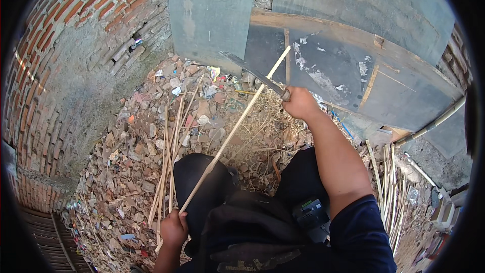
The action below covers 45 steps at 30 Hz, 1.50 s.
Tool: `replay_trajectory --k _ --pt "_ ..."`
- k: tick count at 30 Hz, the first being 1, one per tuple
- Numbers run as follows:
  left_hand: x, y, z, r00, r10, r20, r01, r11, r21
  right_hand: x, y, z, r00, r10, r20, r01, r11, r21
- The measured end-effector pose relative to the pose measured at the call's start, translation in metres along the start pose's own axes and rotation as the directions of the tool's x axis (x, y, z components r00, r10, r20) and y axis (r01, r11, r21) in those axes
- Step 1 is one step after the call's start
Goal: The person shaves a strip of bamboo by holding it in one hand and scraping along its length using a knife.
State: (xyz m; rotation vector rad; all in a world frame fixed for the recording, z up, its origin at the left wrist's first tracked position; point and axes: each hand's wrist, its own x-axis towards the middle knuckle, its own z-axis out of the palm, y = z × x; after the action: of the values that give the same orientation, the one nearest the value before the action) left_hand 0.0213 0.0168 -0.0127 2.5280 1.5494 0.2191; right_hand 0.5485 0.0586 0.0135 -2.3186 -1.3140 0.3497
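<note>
Well forward, right arm stretches, right hand clamped on long knife by handle; left hand low, grip clamped round pale stick.

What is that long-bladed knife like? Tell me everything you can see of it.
The long-bladed knife has a dark, narrow blade that looks like metal, its surface dull and worn, and a brownish handle mostly hidden in the right hand. It is held above the ground, the tip pointing forward and to the person's left. The blade crosses over the pale stick near its far end, apparently touching it; how sharp its edge is, I cannot tell.
</note>
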Motion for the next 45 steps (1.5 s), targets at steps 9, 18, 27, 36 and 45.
replay_trajectory --k 9,18,27,36,45 --pt "0.006 0.001 -0.014 0.991 -0.002 0.133 0.021 0.99 -0.139 -0.044 -0.06 -0.004 0.876 -0.367 0.312 0.42 0.899 -0.121" --pt "0.01 0.001 -0.013 0.991 0.012 0.135 0.015 0.98 -0.197 -0.013 -0.031 0.008 0.956 -0.164 0.242 0.172 0.985 -0.012" --pt "0.004 0.005 -0.021 0.991 -0.01 0.135 0.028 0.991 -0.132 -0.055 -0.083 0.005 0.785 -0.458 0.416 0.555 0.82 -0.144" --pt "0.006 0.016 -0.025 0.988 -0.047 0.147 0.05 0.998 -0.022 -0.017 -0.024 0.009 0.939 -0.164 0.301 0.163 0.986 0.028" --pt "0.001 0.009 -0.007 0.995 -0.082 0.062 0.083 0.996 -0.025 -0.016 -0.032 0.006 0.896 -0.248 0.368 0.249 0.967 0.045"
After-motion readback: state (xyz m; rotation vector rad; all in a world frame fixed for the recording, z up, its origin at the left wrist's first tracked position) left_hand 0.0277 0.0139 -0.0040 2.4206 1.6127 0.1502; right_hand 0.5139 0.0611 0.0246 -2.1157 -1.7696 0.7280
